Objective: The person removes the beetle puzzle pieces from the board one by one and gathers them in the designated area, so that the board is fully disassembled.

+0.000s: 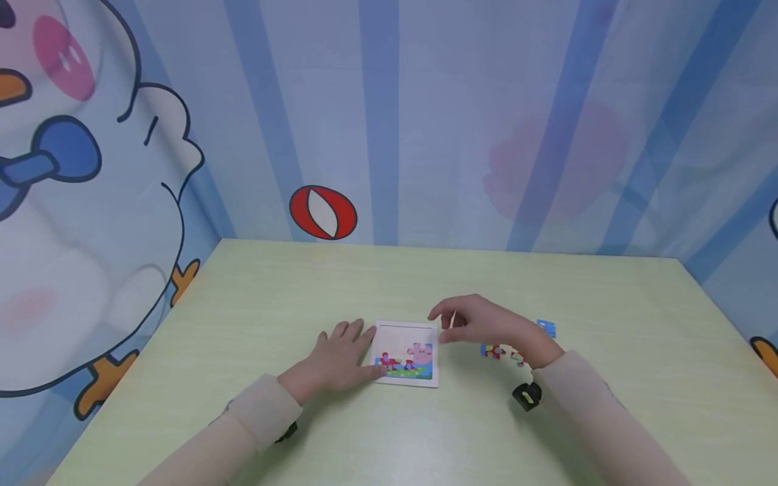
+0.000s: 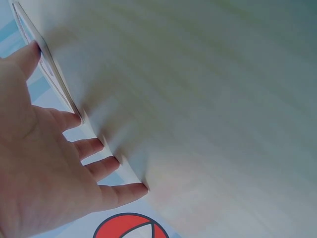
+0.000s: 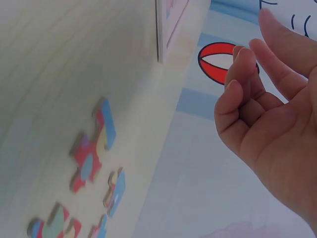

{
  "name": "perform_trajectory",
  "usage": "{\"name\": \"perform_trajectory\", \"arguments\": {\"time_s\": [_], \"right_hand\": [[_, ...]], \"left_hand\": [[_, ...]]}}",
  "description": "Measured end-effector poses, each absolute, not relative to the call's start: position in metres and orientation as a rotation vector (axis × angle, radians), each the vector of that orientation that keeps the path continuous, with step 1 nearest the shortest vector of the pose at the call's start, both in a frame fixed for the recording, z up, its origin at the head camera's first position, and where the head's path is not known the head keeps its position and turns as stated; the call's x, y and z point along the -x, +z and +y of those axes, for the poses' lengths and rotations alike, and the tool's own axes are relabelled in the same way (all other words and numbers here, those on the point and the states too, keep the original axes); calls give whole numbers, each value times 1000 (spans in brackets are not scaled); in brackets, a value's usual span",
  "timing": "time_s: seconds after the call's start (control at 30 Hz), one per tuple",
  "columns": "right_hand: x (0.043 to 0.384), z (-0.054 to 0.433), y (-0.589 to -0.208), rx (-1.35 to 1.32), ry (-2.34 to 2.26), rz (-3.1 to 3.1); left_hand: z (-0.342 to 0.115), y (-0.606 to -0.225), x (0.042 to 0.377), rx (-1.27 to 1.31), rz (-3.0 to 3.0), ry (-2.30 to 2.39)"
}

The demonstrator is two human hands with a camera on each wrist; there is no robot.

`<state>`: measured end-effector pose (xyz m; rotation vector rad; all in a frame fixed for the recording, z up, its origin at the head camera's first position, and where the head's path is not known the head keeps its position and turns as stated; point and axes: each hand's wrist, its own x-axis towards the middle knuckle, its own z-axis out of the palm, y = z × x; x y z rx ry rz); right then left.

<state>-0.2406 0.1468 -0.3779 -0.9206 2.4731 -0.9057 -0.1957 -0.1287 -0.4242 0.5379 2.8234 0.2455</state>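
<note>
A square jigsaw tray with a white rim lies flat on the table. Assembled pieces cover its lower part and show a pink pig's head and grass; its upper part is bare white. My left hand rests spread along the tray's left side, thumb over the lower left corner; in the left wrist view the thumb touches the tray. Over the tray's upper right edge hovers my right hand, fingers loosely bent, thumb apart from the index finger. Nothing shows between them in the right wrist view.
Several loose jigsaw pieces lie on the table right of the tray, partly hidden by the right forearm in the head view. One blue piece is beyond that wrist. A printed curtain stands behind the table.
</note>
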Motion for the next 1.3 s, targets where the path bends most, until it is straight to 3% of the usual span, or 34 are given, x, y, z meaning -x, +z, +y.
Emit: {"name": "perform_trajectory", "arguments": {"time_s": [1.3], "right_hand": [[242, 100, -410, 746, -685, 2503]], "left_hand": [[-129, -425, 196, -540, 2831, 236]]}}
